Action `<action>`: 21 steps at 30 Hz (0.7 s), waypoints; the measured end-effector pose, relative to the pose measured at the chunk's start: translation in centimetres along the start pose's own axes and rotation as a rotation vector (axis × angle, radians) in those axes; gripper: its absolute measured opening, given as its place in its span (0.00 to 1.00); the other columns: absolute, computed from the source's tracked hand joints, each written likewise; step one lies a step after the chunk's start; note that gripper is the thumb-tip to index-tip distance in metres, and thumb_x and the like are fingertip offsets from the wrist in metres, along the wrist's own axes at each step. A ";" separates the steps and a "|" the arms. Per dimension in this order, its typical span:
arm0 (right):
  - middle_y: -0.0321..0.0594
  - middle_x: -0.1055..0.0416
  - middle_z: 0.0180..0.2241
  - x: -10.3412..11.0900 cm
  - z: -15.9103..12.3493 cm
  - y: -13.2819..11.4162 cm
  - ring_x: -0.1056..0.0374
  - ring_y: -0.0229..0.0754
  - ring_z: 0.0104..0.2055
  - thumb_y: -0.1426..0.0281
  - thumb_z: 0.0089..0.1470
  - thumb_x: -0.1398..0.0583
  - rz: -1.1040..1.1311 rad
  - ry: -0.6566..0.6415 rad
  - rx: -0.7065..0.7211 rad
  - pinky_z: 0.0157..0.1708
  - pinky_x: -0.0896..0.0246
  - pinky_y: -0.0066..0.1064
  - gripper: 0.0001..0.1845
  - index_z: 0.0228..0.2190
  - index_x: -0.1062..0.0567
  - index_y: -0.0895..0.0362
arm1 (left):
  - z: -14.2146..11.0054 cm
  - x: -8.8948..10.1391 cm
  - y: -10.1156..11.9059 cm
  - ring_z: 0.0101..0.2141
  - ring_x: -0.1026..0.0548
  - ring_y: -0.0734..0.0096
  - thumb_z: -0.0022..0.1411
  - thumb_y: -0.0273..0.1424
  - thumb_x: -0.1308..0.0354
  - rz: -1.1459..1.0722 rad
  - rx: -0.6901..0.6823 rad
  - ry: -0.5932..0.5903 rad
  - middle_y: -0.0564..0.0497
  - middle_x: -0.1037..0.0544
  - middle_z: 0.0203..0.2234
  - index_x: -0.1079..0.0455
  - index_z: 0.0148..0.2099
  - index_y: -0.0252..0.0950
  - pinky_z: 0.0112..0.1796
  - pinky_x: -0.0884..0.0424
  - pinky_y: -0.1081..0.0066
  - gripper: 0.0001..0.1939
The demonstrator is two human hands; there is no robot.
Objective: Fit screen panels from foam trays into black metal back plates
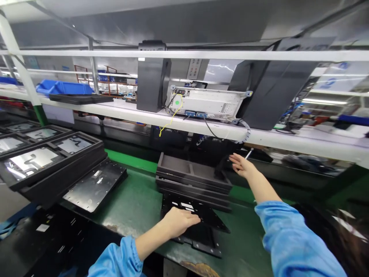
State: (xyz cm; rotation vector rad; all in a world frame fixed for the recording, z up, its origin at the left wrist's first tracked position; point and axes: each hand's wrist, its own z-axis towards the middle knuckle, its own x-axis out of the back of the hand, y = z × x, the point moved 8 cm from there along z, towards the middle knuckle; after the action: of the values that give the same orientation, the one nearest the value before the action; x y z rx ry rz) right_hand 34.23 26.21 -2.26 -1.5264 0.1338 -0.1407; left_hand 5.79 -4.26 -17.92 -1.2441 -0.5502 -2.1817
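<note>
My left hand (180, 221) lies flat over a black panel (206, 215) with white labels, fingers stretched forward and close together. Beneath that panel, another dark plate (203, 244) shows at the bench's front. My right hand (243, 165) is raised at the right end of a stack of dark trays (174, 165), its fingers apart and slightly bent. Beside its fingertips is a blurred black shape (221, 167) that I cannot identify. A thin white stick (249, 153) shows just behind this hand; whether the hand touches it, I cannot tell.
Left on the green bench (129, 204) lies a dark metal panel (96, 184), beside foam trays (54, 188) holding shiny plates. A white shelf (121, 111) crosses ahead, carrying a white machine unit (207, 104), dark housings (151, 80) and a blue bin (65, 87). Cables hang from the unit.
</note>
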 end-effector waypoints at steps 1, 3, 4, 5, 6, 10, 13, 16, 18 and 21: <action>0.59 0.15 0.53 -0.6 -0.1 0.3 0.59 0.25 0.15 0.66 0.70 0.39 -0.001 -0.039 -0.008 0.15 0.42 0.20 0.10 0.43 0.19 0.59 | 0.1 0.0 0.0 0.44 0.13 0.66 0.76 0.26 0.41 0.004 0.001 -0.003 0.51 0.12 0.44 0.22 0.60 0.44 0.40 0.21 0.70 0.15; 0.59 0.17 0.56 -2.0 -0.6 1.2 0.61 0.25 0.15 0.65 0.72 0.42 -0.022 -0.105 -0.002 0.15 0.44 0.20 0.13 0.46 0.19 0.58 | 0.2 0.2 0.0 0.42 0.13 0.66 0.76 0.26 0.41 0.012 0.001 -0.008 0.52 0.12 0.41 0.22 0.58 0.42 0.37 0.22 0.70 0.13; 0.59 0.17 0.57 -2.7 -0.9 1.7 0.61 0.26 0.16 0.64 0.72 0.42 -0.048 -0.125 0.013 0.15 0.45 0.20 0.14 0.48 0.19 0.58 | 0.3 0.2 0.0 0.42 0.13 0.66 0.76 0.25 0.41 0.015 -0.001 -0.008 0.52 0.12 0.41 0.23 0.58 0.41 0.35 0.23 0.71 0.13; 0.59 0.18 0.57 -3.3 -1.2 2.3 0.60 0.26 0.16 0.64 0.71 0.42 -0.084 -0.136 0.030 0.15 0.46 0.20 0.16 0.50 0.20 0.58 | 0.3 0.3 0.1 0.42 0.13 0.66 0.76 0.25 0.41 0.014 -0.005 -0.006 0.52 0.13 0.41 0.23 0.58 0.41 0.35 0.24 0.71 0.12; 0.59 0.18 0.57 -3.9 -1.6 2.9 0.59 0.26 0.16 0.63 0.70 0.42 -0.132 -0.140 0.051 0.15 0.46 0.21 0.17 0.52 0.20 0.58 | 0.3 0.3 0.2 0.42 0.13 0.67 0.77 0.25 0.41 0.012 -0.010 -0.004 0.52 0.13 0.41 0.23 0.58 0.41 0.35 0.24 0.71 0.12; 0.54 0.17 0.57 -6.0 -2.8 4.9 0.35 0.33 0.25 0.57 0.65 0.37 -0.415 -0.122 0.163 0.24 0.32 0.26 0.27 0.59 0.20 0.58 | 0.5 0.4 0.5 0.42 0.13 0.67 0.77 0.24 0.42 0.024 -0.025 0.005 0.53 0.13 0.42 0.23 0.57 0.41 0.36 0.24 0.70 0.12; 0.50 0.18 0.58 -7.7 -3.1 5.5 0.21 0.48 0.48 0.54 0.60 0.33 -0.688 -0.140 0.278 0.44 0.23 0.35 0.30 0.59 0.18 0.55 | 0.6 0.4 0.7 0.41 0.14 0.66 0.76 0.24 0.43 0.041 -0.025 0.009 0.53 0.13 0.40 0.23 0.58 0.40 0.35 0.23 0.69 0.13; 0.48 0.21 0.63 -9.7 -2.8 5.5 0.27 0.59 0.64 0.58 0.54 0.28 -0.960 -0.210 0.379 0.64 0.31 0.47 0.34 0.62 0.19 0.51 | 0.7 0.3 0.7 0.41 0.14 0.66 0.77 0.24 0.43 0.029 -0.028 0.014 0.52 0.13 0.41 0.23 0.58 0.40 0.36 0.23 0.69 0.13; 0.50 0.23 0.66 -11.0 -2.3 5.6 0.29 0.62 0.68 0.61 0.52 0.27 -1.107 -0.274 0.420 0.68 0.35 0.51 0.40 0.66 0.21 0.51 | 0.6 0.3 0.7 0.41 0.14 0.66 0.77 0.25 0.43 0.019 -0.025 0.011 0.52 0.13 0.41 0.24 0.57 0.40 0.36 0.24 0.70 0.11; 0.51 0.27 0.70 -12.3 -1.6 5.7 0.31 0.62 0.70 0.65 0.55 0.30 -1.270 -0.354 0.466 0.69 0.37 0.51 0.41 0.69 0.25 0.53 | 0.6 0.2 0.7 0.40 0.15 0.67 0.78 0.26 0.44 0.021 -0.028 0.002 0.53 0.14 0.40 0.24 0.56 0.41 0.36 0.25 0.71 0.11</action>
State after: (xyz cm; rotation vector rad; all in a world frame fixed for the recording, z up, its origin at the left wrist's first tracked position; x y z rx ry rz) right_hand 21.93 27.04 -8.01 -0.9459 -1.0986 -0.8316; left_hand 6.49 -4.48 -17.43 -1.2563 -0.5048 -2.1802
